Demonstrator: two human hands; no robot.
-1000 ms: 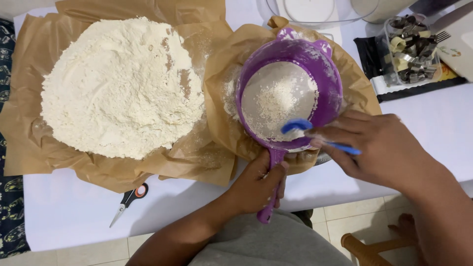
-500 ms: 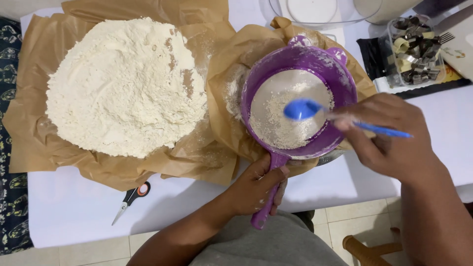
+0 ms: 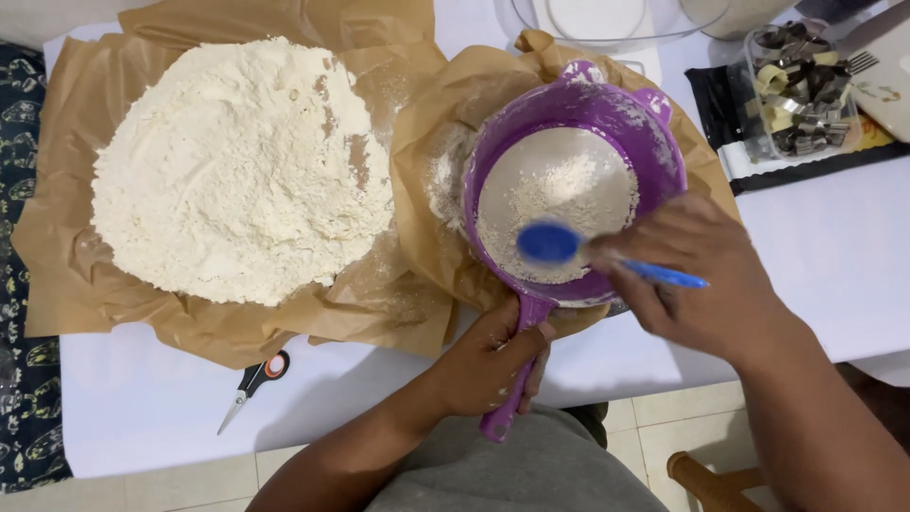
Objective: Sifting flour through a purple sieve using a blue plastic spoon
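Left hand (image 3: 493, 365) clamped the purple sieve (image 3: 569, 190) handle toward the body; right hand (image 3: 697, 275) gripped the blue spoon (image 3: 550, 244), bowl inside the sieve.

I see a purple plastic sieve (image 3: 573, 190), round, with a fine mesh bottom and a long handle (image 3: 515, 379) that points toward the person. It sits level over crumpled brown paper. Some pale flour with small lumps lies on the mesh, and white dust covers the inner wall. A blue plastic spoon (image 3: 569, 248) is inside the sieve at its near side, bowl up, its thin handle going out to the right.
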